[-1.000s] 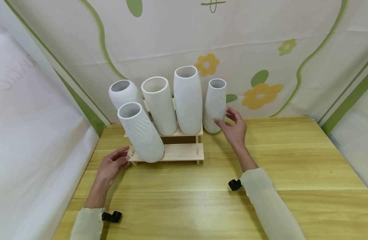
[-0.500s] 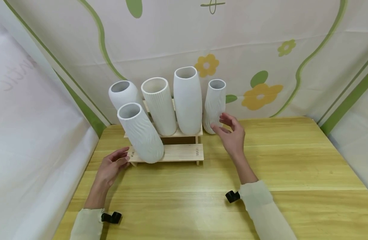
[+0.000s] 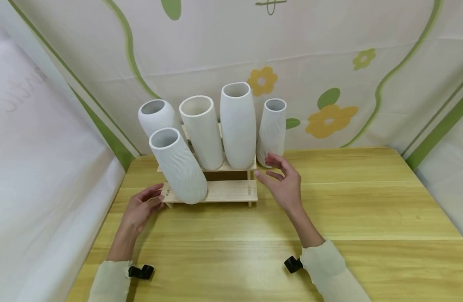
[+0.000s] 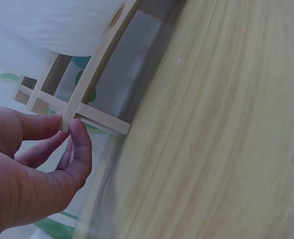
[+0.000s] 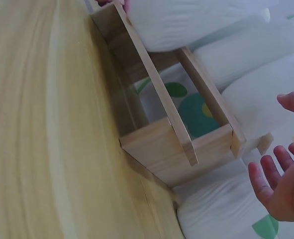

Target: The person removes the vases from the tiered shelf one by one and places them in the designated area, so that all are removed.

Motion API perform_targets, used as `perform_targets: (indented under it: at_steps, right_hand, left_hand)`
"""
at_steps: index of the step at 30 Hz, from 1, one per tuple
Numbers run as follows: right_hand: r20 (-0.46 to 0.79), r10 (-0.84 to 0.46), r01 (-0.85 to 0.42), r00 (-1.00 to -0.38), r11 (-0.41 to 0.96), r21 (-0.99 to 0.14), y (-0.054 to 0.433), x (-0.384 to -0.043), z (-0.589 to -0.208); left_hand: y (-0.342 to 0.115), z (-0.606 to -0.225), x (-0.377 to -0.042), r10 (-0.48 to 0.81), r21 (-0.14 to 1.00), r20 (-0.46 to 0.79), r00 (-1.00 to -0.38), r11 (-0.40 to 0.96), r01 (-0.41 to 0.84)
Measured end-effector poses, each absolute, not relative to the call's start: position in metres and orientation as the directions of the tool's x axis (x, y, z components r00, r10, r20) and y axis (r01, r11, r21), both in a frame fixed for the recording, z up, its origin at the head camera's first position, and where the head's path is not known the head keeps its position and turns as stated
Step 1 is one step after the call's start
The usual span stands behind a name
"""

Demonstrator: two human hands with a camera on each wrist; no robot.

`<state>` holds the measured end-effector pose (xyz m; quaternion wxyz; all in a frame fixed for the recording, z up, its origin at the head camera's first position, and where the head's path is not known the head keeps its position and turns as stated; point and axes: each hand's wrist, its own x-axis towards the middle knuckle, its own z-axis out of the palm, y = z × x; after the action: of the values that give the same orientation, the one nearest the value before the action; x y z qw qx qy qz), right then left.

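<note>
A stepped wooden rack [image 3: 231, 191] stands on the table with several white vases on it. My left hand [image 3: 138, 209] pinches the left end of its lowest shelf between thumb and fingers; the left wrist view shows the shelf end [image 4: 69, 117] in that grip. On this shelf, at the left, is a wavy-textured vase [image 3: 180, 170]. Behind it are a rounded vase [image 3: 157, 119], a ribbed vase [image 3: 203, 140] and a tall smooth vase [image 3: 238, 130]. A narrow-necked vase [image 3: 272, 130] stands on the table right of the rack. My right hand [image 3: 285, 184], fingers spread and holding nothing, overlaps its base.
The wooden table [image 3: 223, 251] reaches forward and to the right of the rack. A white cloth backdrop [image 3: 310, 46] with printed flowers rises right behind the vases. Another white cloth [image 3: 54, 180] hangs along the left side.
My right hand has come away from the side of the narrow-necked vase, moving down and left toward the rack's right end. My left hand and the vases stay put.
</note>
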<state>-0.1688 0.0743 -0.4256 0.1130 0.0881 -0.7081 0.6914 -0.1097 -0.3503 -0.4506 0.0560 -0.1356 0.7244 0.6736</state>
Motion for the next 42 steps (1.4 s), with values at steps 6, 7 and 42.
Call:
perform_targets:
  at_steps: [6,7,42]
  right_hand:
    - [0.281,-0.033,-0.282,-0.959,0.044,-0.958,0.066,-0.153,-0.421]
    - [0.281,-0.041,-0.282,-0.959,0.040,-0.958,0.064,-0.151,-0.420]
    - [0.409,-0.207,-0.421,-0.889,0.018,-0.907,-0.032,-0.132,-0.410]
  left_hand:
    - [-0.351,-0.451,-0.110,-0.118,0.963,-0.258,-0.959,0.048,-0.265]
    - [-0.351,-0.452,-0.110,-0.119,0.964,-0.257,-0.959,0.045,-0.264]
    - [-0.350,-0.451,-0.109,-0.118,0.961,-0.269,-0.956,0.032,-0.274]
